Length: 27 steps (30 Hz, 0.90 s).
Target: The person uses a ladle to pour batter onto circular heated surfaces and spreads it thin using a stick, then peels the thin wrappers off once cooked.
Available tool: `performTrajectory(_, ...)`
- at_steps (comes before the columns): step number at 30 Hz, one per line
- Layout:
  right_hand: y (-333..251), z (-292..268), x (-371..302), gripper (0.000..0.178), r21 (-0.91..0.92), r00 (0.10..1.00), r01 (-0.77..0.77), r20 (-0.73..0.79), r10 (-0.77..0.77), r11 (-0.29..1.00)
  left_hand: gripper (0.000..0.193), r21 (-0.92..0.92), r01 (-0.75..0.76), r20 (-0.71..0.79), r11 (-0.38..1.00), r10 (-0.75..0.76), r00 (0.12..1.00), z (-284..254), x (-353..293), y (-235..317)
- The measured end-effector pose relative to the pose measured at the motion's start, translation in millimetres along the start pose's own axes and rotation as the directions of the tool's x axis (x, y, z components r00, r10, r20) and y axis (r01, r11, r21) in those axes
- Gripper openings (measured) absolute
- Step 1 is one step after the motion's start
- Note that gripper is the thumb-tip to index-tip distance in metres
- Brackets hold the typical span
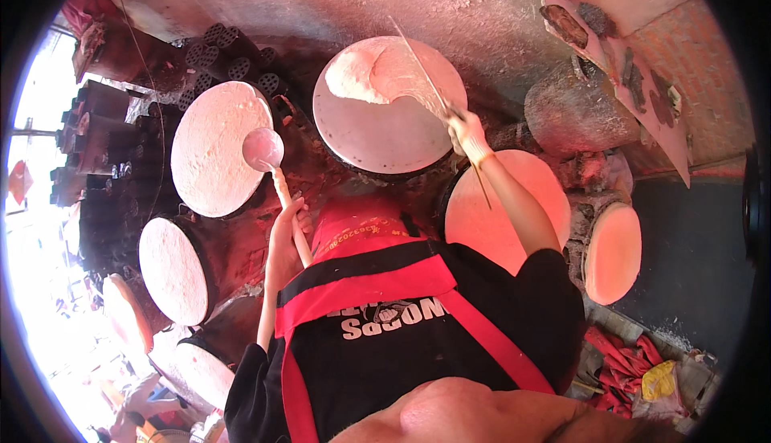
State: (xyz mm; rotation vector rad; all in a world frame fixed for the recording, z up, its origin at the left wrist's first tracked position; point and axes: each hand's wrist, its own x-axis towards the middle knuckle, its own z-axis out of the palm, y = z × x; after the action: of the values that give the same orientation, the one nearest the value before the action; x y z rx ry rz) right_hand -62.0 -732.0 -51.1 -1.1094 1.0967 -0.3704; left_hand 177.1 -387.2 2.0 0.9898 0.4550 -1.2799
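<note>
My left hand (294, 220) is closed around the long handle of a ladle (263, 150). The ladle's bowl shows over the right edge of a round griddle (210, 154) coated with pale batter. My right hand (467, 134) grips a long thin stick (419, 64), which slants across the right side of the middle griddle (377, 142). Thick pale batter (363, 75) covers the far part of that griddle; its near part is bare metal. Beneath my right forearm lies another round griddle (502, 202) with a smooth, pale layer over it.
More coated round griddles stand at left (173, 270) and right (614, 254). Holed coal briquettes (233, 45) are piled at the far left. Dark objects rest on a narrow shelf (642, 97) at the upper right. Red cloth (614, 363) and a yellow bag (658, 380) lie lower right.
</note>
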Motion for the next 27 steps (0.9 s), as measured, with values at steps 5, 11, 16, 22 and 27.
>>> performTrajectory(5,-17.0,29.3,0.2,0.036,-0.136,0.937,-0.126,0.308,0.162,0.983,0.010,0.027,-0.074,-0.068,0.997,0.075,0.995,17.1,-18.8,-14.9)
performTrajectory(11,21.4,-41.6,32.8,0.037,-0.084,0.851,-0.017,0.521,0.058,0.996,0.018,0.102,-0.118,-0.177,0.988,0.135,0.975,-19.6,-38.4,-42.2)
performTrajectory(16,-14.5,8.2,9.0,0.033,-0.200,0.903,-0.065,0.405,0.142,0.978,0.026,0.211,-0.187,-0.129,0.959,0.217,0.968,-3.0,-75.7,-54.5)
performTrajectory(22,54.1,-39.3,-81.4,0.038,-0.163,0.897,-0.117,0.405,0.174,0.980,0.030,0.328,-0.334,0.112,0.884,0.315,0.943,22.7,-120.5,-50.6)
performTrajectory(27,69.1,10.6,-105.4,0.035,0.064,0.999,-0.046,0.027,0.044,0.997,0.026,0.346,0.001,-0.021,0.938,0.007,1.000,-7.1,-53.3,-1.0)
